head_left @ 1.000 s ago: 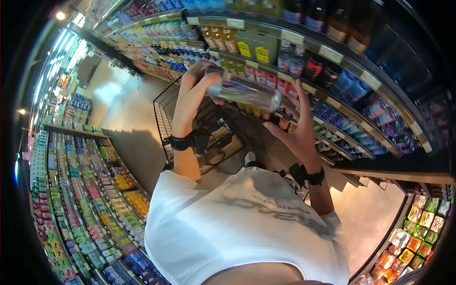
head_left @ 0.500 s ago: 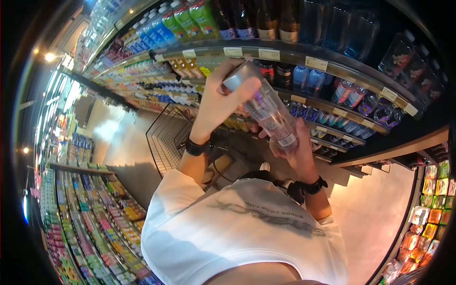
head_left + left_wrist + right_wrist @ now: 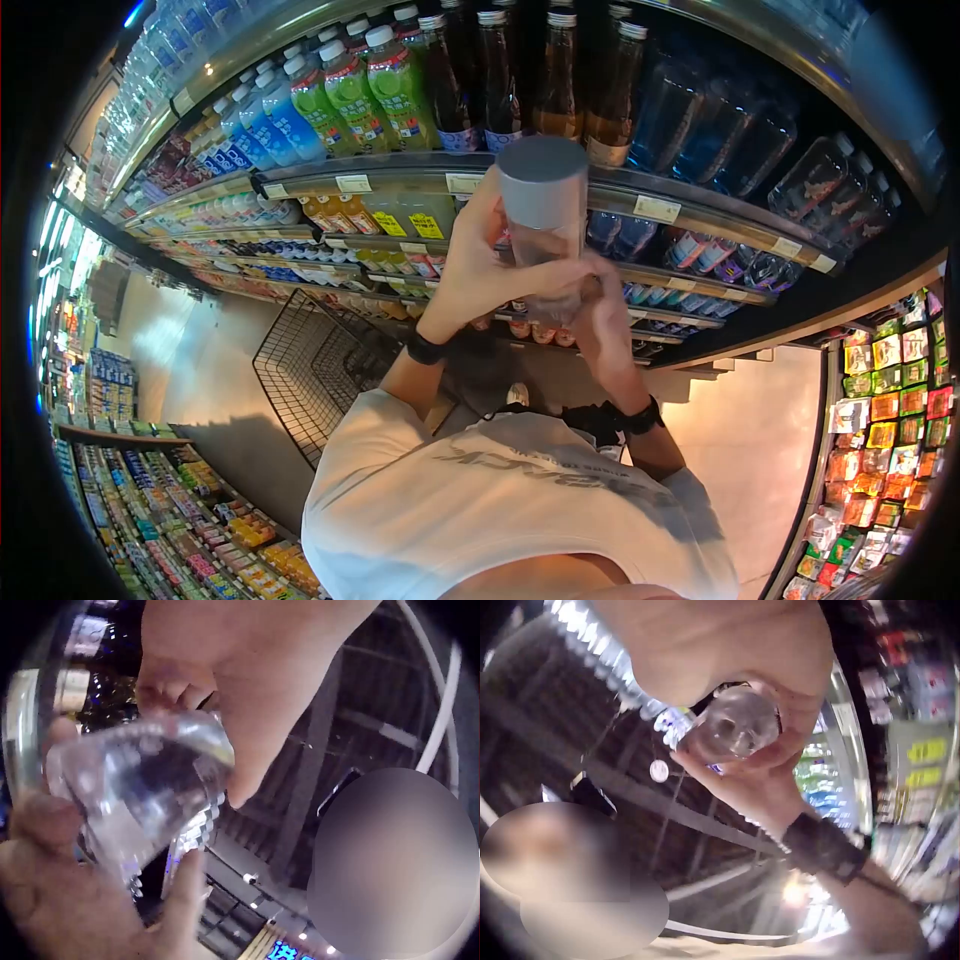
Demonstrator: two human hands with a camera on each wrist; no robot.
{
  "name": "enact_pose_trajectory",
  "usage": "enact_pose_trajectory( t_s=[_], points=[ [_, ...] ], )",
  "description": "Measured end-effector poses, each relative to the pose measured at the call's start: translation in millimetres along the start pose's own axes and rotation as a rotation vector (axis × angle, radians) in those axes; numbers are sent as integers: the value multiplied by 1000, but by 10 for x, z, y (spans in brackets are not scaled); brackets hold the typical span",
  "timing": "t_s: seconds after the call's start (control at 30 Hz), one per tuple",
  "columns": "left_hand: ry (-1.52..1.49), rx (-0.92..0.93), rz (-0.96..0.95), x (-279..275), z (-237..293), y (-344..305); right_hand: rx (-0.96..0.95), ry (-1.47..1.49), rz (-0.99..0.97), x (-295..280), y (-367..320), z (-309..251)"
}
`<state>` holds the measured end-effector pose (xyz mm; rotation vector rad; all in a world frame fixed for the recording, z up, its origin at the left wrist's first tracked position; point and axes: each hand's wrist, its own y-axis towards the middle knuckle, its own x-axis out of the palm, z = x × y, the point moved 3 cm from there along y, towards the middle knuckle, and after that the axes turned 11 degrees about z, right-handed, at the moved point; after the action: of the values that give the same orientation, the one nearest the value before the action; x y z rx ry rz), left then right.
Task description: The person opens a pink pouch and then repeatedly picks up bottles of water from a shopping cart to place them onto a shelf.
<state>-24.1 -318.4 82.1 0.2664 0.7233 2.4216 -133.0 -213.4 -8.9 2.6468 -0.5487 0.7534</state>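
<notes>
Upright before the shelves in the head view is a clear bottle [image 3: 545,240] with a wide silver cap. My left hand [image 3: 475,270] grips its side, the thumb lying across the front. Lower down, my right hand [image 3: 605,325] holds the bottle near its base. In the left wrist view the clear bottle [image 3: 142,787] lies between my left hand [image 3: 240,667] above and my right hand [image 3: 90,907] below. The round bottle base [image 3: 739,724] shows in the right wrist view, with my right hand [image 3: 727,645] curled at it and my left hand [image 3: 757,787] beyond.
Bottle shelves [image 3: 420,163] run across the front, with green-labelled bottles [image 3: 345,100] on the upper one. A wire shopping cart [image 3: 310,375] stands on the floor at the left. Packaged goods [image 3: 885,410] hang at the far right; more shelved goods [image 3: 170,510] are at lower left.
The bottle has turned from nearly level to upright, its cap at the top. My right hand has come from open beside it to holding its lower part. The shelves sit lower in view.
</notes>
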Motion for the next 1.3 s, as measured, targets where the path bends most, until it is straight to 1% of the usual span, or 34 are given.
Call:
enact_pose_trajectory(
  t_s=[0.07, 0.1, 0.13, 0.17, 0.2, 0.23, 0.27, 0.37, 0.47, 0.5, 0.57, 0.6, 0.63, 0.7, 0.73, 0.83, 0.9, 0.93, 1.03, 1.1, 1.13, 1.23, 1.3],
  points=[
    [-57, -82, 55, 67, -119, 49, -189, -214, 52, 46, 41, -114],
    [-80, -124, 78, 81, -157, 71, -113, -154, 2, -15, 66, -137],
    [-59, -71, 8, 107, -98, 115, -38, -93, -50, -79, 89, -166],
    [-153, -62, -27, 115, -88, 147, 36, -32, -104, -103, 116, -177],
    [-246, -49, -62, 127, -82, 183, 40, 70, -152, -82, 151, -205],
    [-338, -37, -98, 145, -71, 212, 48, 70, -156, -77, 190, -233],
    [-310, -59, -153, 150, -53, 227, 62, 71, -158, -76, 206, -273],
    [-346, -7, -94, 252, 2, 234, 97, 46, -178, -84, 228, -394],
    [-477, -119, -138, 290, 18, 261, 103, 76, -213, -154, 259, -466],
    [-435, -147, -97, 347, 49, 257, 104, 92, -229, -190, 260, -488],
    [-350, -169, -5, 487, 156, 244, 95, 42, -192, -260, 209, -513],
    [-277, -69, 51, 459, 82, 234, 88, 19, -184, -275, 210, -515],
    [-335, -98, 26, 484, 264, 248, 80, -2, -177, -296, 235, -528],
    [-172, 99, 63, 429, 464, 281, 34, -72, -205, -329, 268, -629],
    [-162, 171, 113, 388, 565, 342, -41, -48, -223, -266, 251, -748],
    [-178, 373, 287, 327, 923, 586, -2, -48, -321, -372, 291, -819],
    [-215, 528, 445, 335, 1208, 842, 19, -82, -327, -408, 258, -794],
    [-157, 601, 503, 316, 1308, 1011, 29, -111, -335, -441, 249, -754],
    [-57, 807, 457, 334, 1562, 1567, 51, -146, -358, -495, 189, -719],
    [93, 837, 429, 392, 1670, 1864, 46, -167, -391, -544, 153, -705],
    [168, 850, 416, 426, 1701, 1986, 76, -139, -362, -535, 116, -728],
    [45, 703, 276, 582, 1566, 2374, 85, -124, -344, -638, 75, -731],
    [122, 602, 287, 651, 1501, 2555, 87, -107, -326, -724, 63, -734]
  ],
)
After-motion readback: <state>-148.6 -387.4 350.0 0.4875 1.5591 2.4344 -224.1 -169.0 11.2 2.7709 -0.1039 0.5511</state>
